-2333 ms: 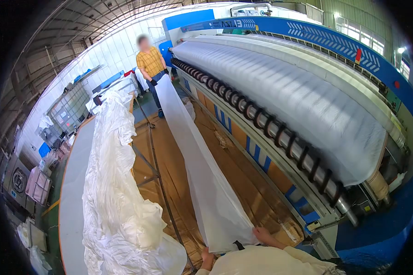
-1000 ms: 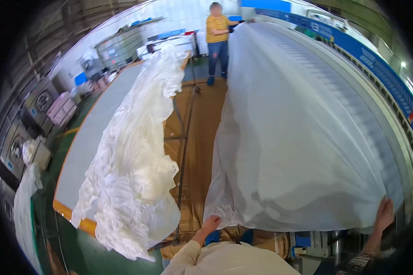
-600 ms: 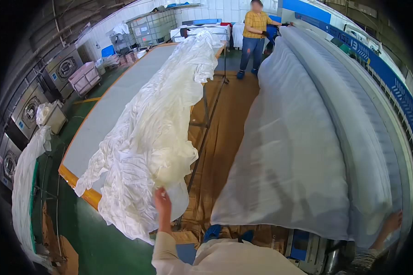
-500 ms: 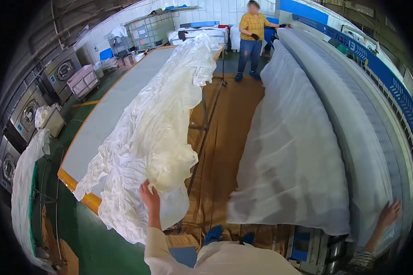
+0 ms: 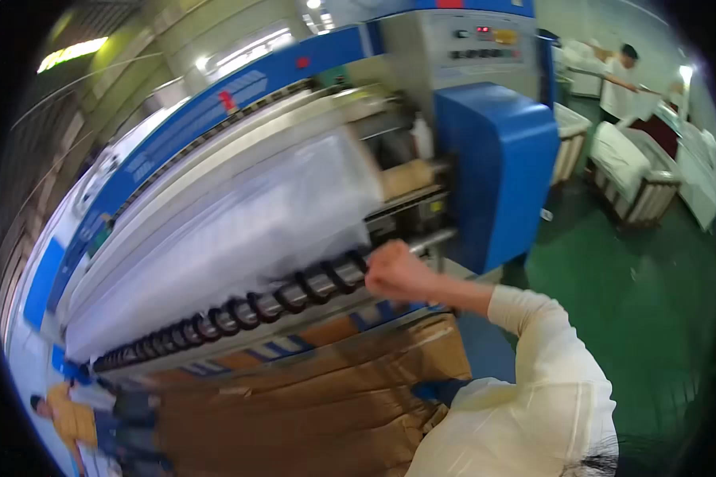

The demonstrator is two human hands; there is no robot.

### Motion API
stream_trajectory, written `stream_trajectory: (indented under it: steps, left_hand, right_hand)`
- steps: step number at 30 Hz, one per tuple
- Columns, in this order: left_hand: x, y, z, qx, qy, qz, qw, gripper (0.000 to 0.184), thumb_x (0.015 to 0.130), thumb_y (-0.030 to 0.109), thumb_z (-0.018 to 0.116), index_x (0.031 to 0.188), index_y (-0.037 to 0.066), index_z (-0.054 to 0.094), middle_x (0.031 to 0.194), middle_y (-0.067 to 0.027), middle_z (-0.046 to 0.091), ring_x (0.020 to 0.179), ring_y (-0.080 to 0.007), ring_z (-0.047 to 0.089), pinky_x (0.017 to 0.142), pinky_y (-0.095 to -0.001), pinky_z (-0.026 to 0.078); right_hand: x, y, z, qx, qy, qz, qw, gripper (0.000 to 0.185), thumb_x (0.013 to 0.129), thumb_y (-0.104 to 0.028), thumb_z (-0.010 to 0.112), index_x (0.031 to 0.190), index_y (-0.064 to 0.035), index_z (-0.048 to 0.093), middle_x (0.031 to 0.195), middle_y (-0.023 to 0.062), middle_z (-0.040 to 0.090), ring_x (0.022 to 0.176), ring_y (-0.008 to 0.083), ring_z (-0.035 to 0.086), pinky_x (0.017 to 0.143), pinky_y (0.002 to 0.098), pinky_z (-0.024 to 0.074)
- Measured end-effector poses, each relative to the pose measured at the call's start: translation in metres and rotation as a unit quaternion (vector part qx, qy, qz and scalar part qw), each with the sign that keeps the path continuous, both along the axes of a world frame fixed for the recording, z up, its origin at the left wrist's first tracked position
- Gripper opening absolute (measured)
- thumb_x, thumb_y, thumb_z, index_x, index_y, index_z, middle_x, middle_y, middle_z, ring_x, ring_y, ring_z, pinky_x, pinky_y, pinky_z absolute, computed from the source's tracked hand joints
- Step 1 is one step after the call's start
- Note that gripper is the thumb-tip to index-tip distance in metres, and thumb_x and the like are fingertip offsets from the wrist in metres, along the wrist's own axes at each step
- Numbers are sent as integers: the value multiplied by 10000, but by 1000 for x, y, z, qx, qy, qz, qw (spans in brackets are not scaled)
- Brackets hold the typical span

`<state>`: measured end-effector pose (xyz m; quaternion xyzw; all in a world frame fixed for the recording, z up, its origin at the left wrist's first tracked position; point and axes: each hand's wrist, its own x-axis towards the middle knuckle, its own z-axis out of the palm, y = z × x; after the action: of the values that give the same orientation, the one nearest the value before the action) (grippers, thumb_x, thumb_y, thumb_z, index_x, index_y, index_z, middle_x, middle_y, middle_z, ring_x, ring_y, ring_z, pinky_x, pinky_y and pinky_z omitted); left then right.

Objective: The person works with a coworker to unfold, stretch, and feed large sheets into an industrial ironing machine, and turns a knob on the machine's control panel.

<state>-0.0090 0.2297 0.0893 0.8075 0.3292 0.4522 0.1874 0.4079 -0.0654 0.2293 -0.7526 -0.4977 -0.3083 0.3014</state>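
Observation:
My right hand [image 5: 402,273] is curled into a fist, slightly blurred, and nothing shows in it. It appears in front of the right end of the dark spiral roller [image 5: 247,312], below the corner of the white sheet. That sheet [image 5: 239,226] lies over the machine's long bed and looks smeared by motion. My left hand is out of view.
A blue machine housing [image 5: 497,171] stands right of the roller, under a control panel [image 5: 485,46]. Brown sheeting [image 5: 294,405] covers the floor. A person in yellow [image 5: 75,417] is at lower left, another person [image 5: 619,86] by carts [image 5: 640,171] at upper right.
The view has swung right, from the heaped cloth and table to the machine's near end. My right hand has gone from open on the sheet to a fist; my left hand has left the view.

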Motion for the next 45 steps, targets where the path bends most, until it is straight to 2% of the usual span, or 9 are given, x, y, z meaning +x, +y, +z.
stream_trajectory:
  steps: [4, 11, 18, 21, 25, 29, 32, 38, 45]
  left_hand:
    - [72, 9, -17, -64, 52, -150, 985, 241, 870, 195, 475, 999, 13, 568, 975, -144, 575, 862, -242, 538, 746, -362, 457]
    - [86, 45, -28, -125, 110, -212, 963, 224, 871, 201, 479, 952, 32, 601, 928, -125, 597, 805, -221, 552, 721, -354, 463]
    - [75, 55, -50, -182, 159, -197, 950, 220, 872, 208, 484, 904, 50, 634, 882, -106, 619, 748, -199, 567, 696, -346, 470]
    - [96, 73, -64, -14, 160, -242, 957, 180, 843, 160, 514, 901, 29, 625, 847, -138, 607, 739, -222, 571, 674, -383, 475]
    - [112, 54, -32, -76, 160, -293, 940, 185, 839, 165, 514, 903, 30, 623, 806, -158, 600, 707, -226, 569, 670, -366, 472]
    - [99, 60, -73, -162, 196, -283, 925, 169, 816, 154, 537, 898, 33, 623, 774, -154, 611, 677, -228, 561, 655, -336, 468]
    - [89, 66, -105, -121, 140, -332, 925, 162, 796, 148, 552, 889, 35, 623, 749, -144, 609, 661, -230, 555, 641, -325, 467]
    - [93, 66, -124, -187, 11, -424, 886, 141, 759, 107, 559, 857, 30, 626, 713, -131, 610, 636, -233, 551, 619, -318, 466]
    - [101, 62, -117, -198, 163, -385, 886, 152, 758, 105, 561, 879, 34, 620, 766, -136, 610, 682, -237, 557, 642, -334, 463]
  right_hand:
    - [48, -65, 121, 61, -180, -188, 964, 144, 693, -148, 587, 611, -95, 481, 576, 82, 466, 611, 297, 496, 564, 417, 367]
    - [110, -130, 265, 128, 33, -462, 877, 255, 751, -319, 581, 859, -97, 643, 851, 88, 638, 857, 282, 592, 723, 372, 468]
    - [144, -143, 272, 134, 52, -554, 820, 353, 749, -373, 583, 925, -67, 603, 885, 135, 629, 856, 309, 593, 706, 394, 476]
    - [144, -136, 274, 153, 49, -532, 831, 365, 751, -371, 586, 896, -36, 582, 896, 174, 619, 857, 331, 592, 691, 415, 478]
    - [126, -118, 283, 129, 102, -566, 808, 414, 750, -401, 592, 946, -37, 570, 924, 133, 614, 858, 310, 592, 703, 403, 471]
    - [114, -104, 286, 149, -11, -588, 795, 413, 751, -395, 604, 974, -52, 551, 911, 126, 601, 847, 305, 589, 700, 402, 466]
    - [111, -94, 293, 148, -274, -533, 787, 373, 754, -360, 612, 973, -70, 529, 893, 118, 591, 832, 290, 584, 705, 391, 464]
    - [118, -56, 308, 127, -233, -539, 799, 320, 746, -324, 622, 915, -71, 523, 863, 102, 598, 826, 265, 579, 708, 377, 461]
    - [135, -48, 312, 114, -223, -553, 794, 305, 738, -323, 628, 840, -62, 509, 784, 86, 610, 755, 260, 598, 639, 370, 470]
